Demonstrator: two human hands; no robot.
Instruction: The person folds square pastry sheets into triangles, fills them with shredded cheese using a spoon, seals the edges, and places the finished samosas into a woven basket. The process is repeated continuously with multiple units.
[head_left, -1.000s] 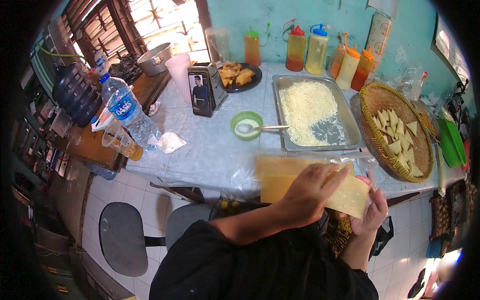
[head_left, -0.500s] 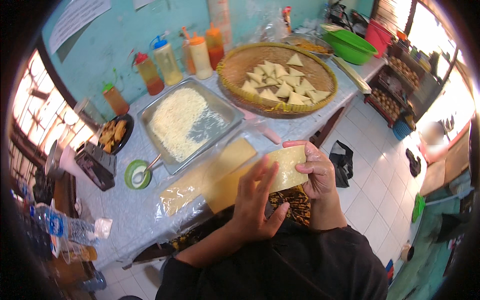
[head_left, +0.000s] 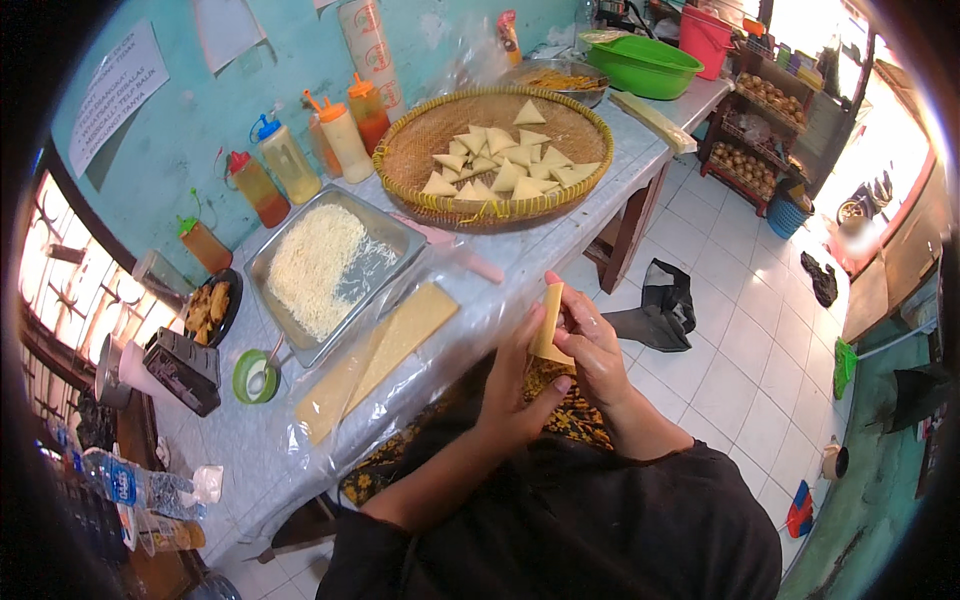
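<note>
Above my lap, just off the table's front edge, my right hand (head_left: 592, 347) pinches a pale yellow pastry wrapper (head_left: 550, 322) between thumb and fingers. The wrapper stands nearly edge-on and looks bent or folded; its far side is hidden. My left hand (head_left: 512, 390) rests its stretched fingers against the wrapper's left side, thumb held apart. More pastry sheets (head_left: 395, 345) lie on clear plastic (head_left: 440, 345) on the table. Beyond them a metal tray (head_left: 405, 245) holds whitish shredded filling (head_left: 318, 265). Folded pastry triangles (head_left: 508, 175) sit in a round woven basket (head_left: 420, 125).
A green bowl (head_left: 245, 380) with a spoon stands left of the sheets, near a black plate (head_left: 232, 310) of fried food. Sauce bottles (head_left: 290, 165) line the wall. At the back are a green basin (head_left: 645, 68) and red bucket (head_left: 706, 42). A black bag (head_left: 665, 305) lies on the floor.
The wrapper has turned from broad side showing to nearly edge-on in my right hand. My left fingers have come against it. The whole view has shifted, showing more floor at right.
</note>
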